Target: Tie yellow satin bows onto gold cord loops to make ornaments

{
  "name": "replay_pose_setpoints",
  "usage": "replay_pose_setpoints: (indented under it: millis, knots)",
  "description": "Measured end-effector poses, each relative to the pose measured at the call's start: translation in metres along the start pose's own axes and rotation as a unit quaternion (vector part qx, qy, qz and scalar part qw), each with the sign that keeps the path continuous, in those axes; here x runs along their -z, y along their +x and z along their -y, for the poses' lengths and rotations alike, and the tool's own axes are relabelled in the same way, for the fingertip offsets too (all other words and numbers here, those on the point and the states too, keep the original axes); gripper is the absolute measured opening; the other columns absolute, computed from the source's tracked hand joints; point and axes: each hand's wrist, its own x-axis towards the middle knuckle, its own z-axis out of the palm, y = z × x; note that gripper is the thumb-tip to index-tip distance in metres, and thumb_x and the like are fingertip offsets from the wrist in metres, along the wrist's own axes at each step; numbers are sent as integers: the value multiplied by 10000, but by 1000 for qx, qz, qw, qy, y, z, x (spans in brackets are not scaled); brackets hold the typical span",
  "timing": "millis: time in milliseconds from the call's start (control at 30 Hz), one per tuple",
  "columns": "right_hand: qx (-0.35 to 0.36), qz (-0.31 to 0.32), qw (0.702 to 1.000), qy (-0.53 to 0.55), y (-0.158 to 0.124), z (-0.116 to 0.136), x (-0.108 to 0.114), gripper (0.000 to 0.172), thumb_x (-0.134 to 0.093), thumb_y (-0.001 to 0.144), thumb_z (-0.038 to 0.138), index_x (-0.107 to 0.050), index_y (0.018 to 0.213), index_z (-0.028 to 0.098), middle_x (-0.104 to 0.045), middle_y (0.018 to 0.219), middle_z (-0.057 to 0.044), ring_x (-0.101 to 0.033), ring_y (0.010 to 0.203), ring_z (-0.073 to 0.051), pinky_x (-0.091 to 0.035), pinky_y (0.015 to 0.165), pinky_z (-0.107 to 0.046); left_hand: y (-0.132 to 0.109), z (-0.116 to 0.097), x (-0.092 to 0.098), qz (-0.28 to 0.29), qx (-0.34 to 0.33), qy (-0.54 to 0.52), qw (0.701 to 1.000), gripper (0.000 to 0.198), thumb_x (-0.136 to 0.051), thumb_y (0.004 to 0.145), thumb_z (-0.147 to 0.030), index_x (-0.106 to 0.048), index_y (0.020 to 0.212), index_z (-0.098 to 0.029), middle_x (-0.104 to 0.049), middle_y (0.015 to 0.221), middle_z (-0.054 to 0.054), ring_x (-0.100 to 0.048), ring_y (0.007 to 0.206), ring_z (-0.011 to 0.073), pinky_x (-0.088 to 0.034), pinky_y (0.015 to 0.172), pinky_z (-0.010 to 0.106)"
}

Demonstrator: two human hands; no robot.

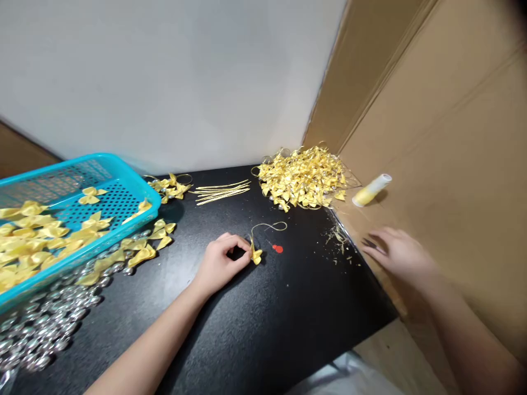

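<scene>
- Bare forearms come in closest to the camera, left forearm [152, 334] across the black table [255, 340], right forearm [469, 329] beside the cardboard [457, 137].
- Left hand [225, 262] has thumb and forefinger pinched on a small yellow bow [257, 257], just above the tabletop, left of a red spot [278, 249].
- Right hand [397, 253] is off past the table's edge; something dark shows at its fingertips, but it's too blurry for me to say whether it's gripping anything.
- That bow looks like satin ribbon, so I'd guess nearly weightless, soft, a bit slippery, and easy to crush (squashed loops look sad).
- Thin cord [269, 225] curls away from it, probably springy enough to hold a curve but quick to twist.
- Best hold, imo: a light fingertip pinch at the bow's middle where the cord meets it, keeping off the petals.
</scene>
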Motion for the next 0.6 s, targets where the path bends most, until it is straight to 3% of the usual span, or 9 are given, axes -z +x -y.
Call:
replay_pose_setpoints:
  millis: [133, 300, 433, 533, 600]
  knots:
    - [-38, -65, 997, -3, -40, -43, -33, 423, -386, 911, 568, -646, 988, 244, -676, 1062, -168, -628, 979, -389, -485, 863, -517, -1, -5, -1, -10, 29, -7, 999, 114, -637, 775, -261, -700, 704, -198, -661, 655, 3, -504, 601, 125, -393, 593, 261]
    - [-36, -94, 994, 48, -47, -45, -42, 421, -333, 922, 563, -661, 908, 299, -689, 975, -158, -644, 979, -391, -473, 906, -526, -4, -11, -7, -7, 33, -63, 997, 62, -620, 792, -223, -618, 744, -183, -650, 653, -23, -482, 581, 93, -375, 577, 233]
    - [-96, -100, 986, 90, -41, -35, -39, 486, -328, 888, 624, -625, 952, 246, -689, 990, -231, -627, 1000, -439, -468, 885, -578, -6, -9, -9, -2, 8, -92, 996, 114, -615, 816, -197, -501, 806, -197, -679, 719, -44, -450, 567, 72, -361, 572, 216]
    - [-152, -55, 974, 157, -37, -9, -28, 399, -358, 905, 562, -579, 1012, 247, -686, 1054, -225, -641, 1016, -391, -494, 861, -513, -6, -8, -7, 30, -24, -61, 997, 37, -597, 843, -184, -587, 808, -187, -688, 756, -25, -476, 593, 76, -368, 577, 215]
    - [-122, -25, 971, 205, -34, 21, -16, 346, -360, 928, 488, -568, 1035, 234, -695, 1024, -189, -660, 975, -345, -514, 817, -455, -5, -9, -5, 57, -44, -56, 996, 110, -576, 863, -179, -684, 848, -187, -707, 796, 3, -553, 655, 91, -401, 602, 218]
